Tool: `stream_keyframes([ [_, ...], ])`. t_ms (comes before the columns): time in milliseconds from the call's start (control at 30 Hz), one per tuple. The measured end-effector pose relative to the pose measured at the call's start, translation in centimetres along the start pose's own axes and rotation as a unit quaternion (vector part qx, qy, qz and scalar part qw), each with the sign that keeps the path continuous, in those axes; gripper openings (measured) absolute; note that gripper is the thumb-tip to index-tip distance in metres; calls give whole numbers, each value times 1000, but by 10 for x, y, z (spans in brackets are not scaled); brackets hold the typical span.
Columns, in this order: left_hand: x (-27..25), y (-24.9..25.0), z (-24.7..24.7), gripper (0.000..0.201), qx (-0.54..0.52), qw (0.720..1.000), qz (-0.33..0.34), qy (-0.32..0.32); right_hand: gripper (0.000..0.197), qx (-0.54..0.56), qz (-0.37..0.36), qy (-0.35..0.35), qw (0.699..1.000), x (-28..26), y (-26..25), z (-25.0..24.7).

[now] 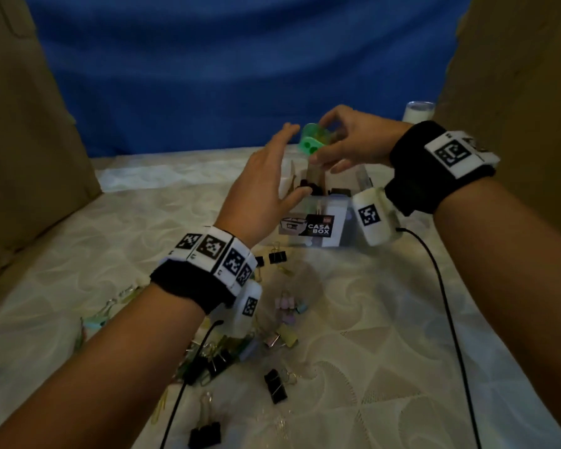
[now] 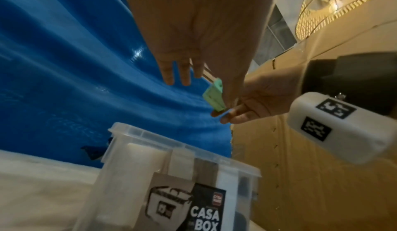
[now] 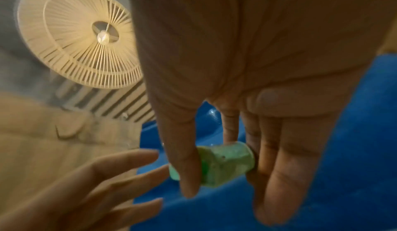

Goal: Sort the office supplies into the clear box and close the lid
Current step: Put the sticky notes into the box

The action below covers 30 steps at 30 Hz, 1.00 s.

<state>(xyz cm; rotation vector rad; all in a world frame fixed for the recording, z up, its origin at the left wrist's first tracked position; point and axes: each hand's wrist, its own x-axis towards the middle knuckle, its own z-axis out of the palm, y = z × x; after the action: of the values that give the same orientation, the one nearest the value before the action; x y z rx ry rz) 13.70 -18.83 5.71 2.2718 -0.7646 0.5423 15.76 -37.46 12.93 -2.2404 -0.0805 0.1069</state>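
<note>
Held thing: we see a small translucent green plastic sharpener-like container raised above the clear plastic box with the CASA BOX label, toward the box's 12 o'clock edge.
Key relation: from the green piece, the open box lies straight below, so we judge the coming move to be a short drop or lowering into one of its compartments. Which compartment we cannot tell.
Long axis: in the right wrist view the green piece lies crosswise between thumb and fingers, roughly level.
Nearer hand: the right hand already has it; the left hand stands just beside it at 9 o'clock.
Right fingers: closed narrowly, pinching the green piece against the thumb.
Left fingers: spread straight, holding nothing, palm turned toward the box's left wall; whether they touch it we cannot tell.
Box: lid off, dividers and dark items inside.
Left to sort: black and pastel binder clips scattered on the pale patterned cloth surface at 6 o'clock of the box.
</note>
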Motion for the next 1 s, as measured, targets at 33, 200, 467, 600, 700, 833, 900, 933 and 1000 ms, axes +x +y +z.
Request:
stream_keyframes([
  [33,3,-7,4,74,27,999,-8,-15,63,-52,8,33,998,6,3,-6],
  [200,14,-46,22,60,123,984,-97,-89,69,-341,90,56,934,39,32,-14],
  [467,12,-70,38,65,146,961,-147,-184,66,-408,90,30,908,78,77,-1],
  [600,11,-71,37,65,159,958,-138,-197,70,-438,112,-23,892,90,82,-1],
  [700,12,-71,37,64,169,956,-136,-196,70,-435,126,-38,891,92,88,2],
  [833,13,-69,35,63,172,953,-139,-208,56,-465,124,-37,876,93,91,6],
  [900,14,-66,34,63,173,952,-137,-215,52,-454,127,-41,881,94,93,5],
  [933,15,-65,33,62,172,951,-137,-218,51,-446,126,-43,885,94,94,5],
  [1000,15,-65,30,63,170,951,-135,-222,51,-429,126,-39,894,89,94,7],
])
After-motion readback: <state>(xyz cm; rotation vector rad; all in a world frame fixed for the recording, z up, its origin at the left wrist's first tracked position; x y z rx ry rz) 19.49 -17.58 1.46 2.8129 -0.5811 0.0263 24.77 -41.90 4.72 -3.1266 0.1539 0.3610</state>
